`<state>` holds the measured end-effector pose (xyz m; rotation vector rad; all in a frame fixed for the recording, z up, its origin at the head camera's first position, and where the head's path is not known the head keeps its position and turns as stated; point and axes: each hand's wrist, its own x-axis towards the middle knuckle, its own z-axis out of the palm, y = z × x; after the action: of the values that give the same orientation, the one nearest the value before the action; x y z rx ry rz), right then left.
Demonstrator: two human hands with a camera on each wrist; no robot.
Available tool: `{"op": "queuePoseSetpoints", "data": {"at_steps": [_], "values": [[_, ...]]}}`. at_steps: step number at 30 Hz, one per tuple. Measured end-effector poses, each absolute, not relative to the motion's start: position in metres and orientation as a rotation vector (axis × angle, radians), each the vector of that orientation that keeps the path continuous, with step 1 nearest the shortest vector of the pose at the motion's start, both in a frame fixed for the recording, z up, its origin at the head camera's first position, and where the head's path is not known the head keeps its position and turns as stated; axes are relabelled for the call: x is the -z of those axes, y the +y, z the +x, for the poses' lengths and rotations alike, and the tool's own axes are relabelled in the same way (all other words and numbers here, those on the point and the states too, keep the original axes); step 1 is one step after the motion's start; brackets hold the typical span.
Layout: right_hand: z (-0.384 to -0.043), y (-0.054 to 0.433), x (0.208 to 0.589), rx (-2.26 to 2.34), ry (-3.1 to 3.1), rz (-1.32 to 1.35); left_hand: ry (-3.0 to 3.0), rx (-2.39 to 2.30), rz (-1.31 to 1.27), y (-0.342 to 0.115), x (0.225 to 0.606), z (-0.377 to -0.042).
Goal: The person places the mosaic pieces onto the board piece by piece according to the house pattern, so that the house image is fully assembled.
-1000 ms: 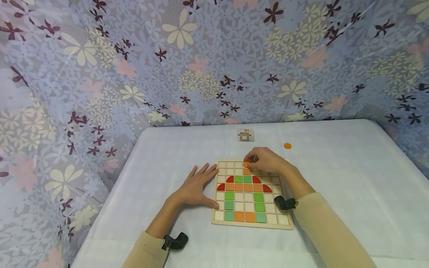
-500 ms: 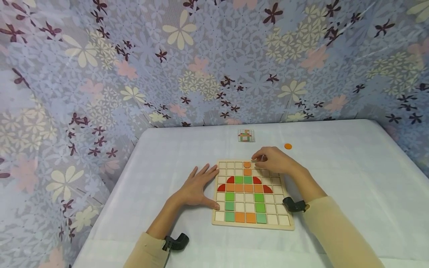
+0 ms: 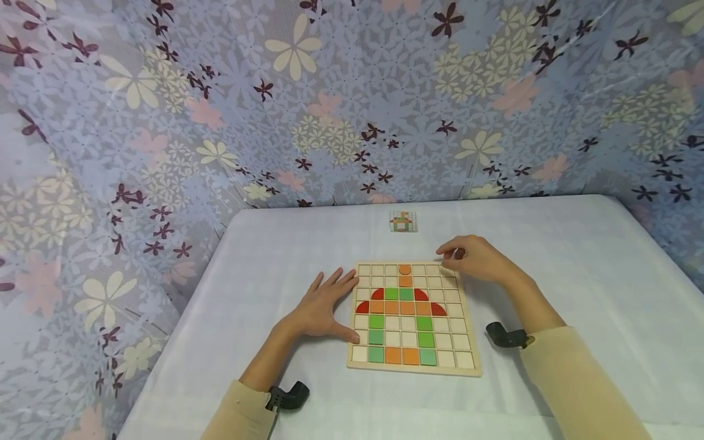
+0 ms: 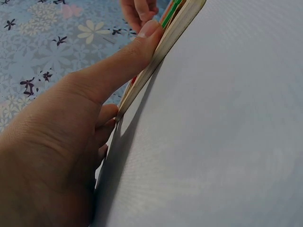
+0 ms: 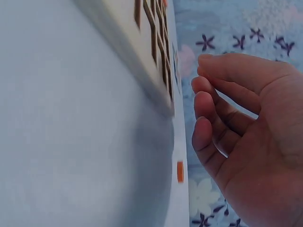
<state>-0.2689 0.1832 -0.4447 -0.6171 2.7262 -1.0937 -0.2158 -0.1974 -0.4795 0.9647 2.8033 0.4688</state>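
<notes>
A wooden grid board point(image 3: 414, 370) lies on the table, holding red, green and orange pieces in some of its squares. Along its left edge rests my left hand point(image 3: 318, 310), fingers spread, with the thumb point(image 4: 142, 42) touching the rim. My right hand point(image 3: 477, 258) hovers at the far right corner of the board, fingers loosely bent and nothing between them. One orange disc point(image 3: 404, 269) sits in the far row, directly beyond an orange square point(image 3: 405, 281). A loose orange disc point(image 5: 180, 171) lies on the table, mostly hidden behind the right hand in the head view.
A small picture card point(image 3: 404, 222) showing a coloured grid pattern lies beyond the board. White cloth point(image 3: 297, 244) covers the table, and a flowered cloth point(image 3: 352, 110) hangs behind it. Each wrist wears a black camera point(image 3: 288, 396).
My right hand has let go of the orange disc in the far row and moved right, to near the loose disc, now mostly covered in the head view. The left hand stays put.
</notes>
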Motion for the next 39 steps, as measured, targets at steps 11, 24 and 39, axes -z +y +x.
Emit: {"op": "queuePoseSetpoints", "data": {"at_steps": [11,24,39], "values": [[-0.276,0.215,0.452,1.053,2.825,-0.446,2.787,-0.475,0.949,-0.196,0.477,-0.215],[-0.284,0.228,0.462,1.149,2.895,-0.228,2.799,-0.468,0.95,-0.196,0.477,-0.215],[-0.296,0.233,0.476,1.195,2.959,-0.044,2.796,-0.481,0.958,-0.197,0.479,-0.216]]}}
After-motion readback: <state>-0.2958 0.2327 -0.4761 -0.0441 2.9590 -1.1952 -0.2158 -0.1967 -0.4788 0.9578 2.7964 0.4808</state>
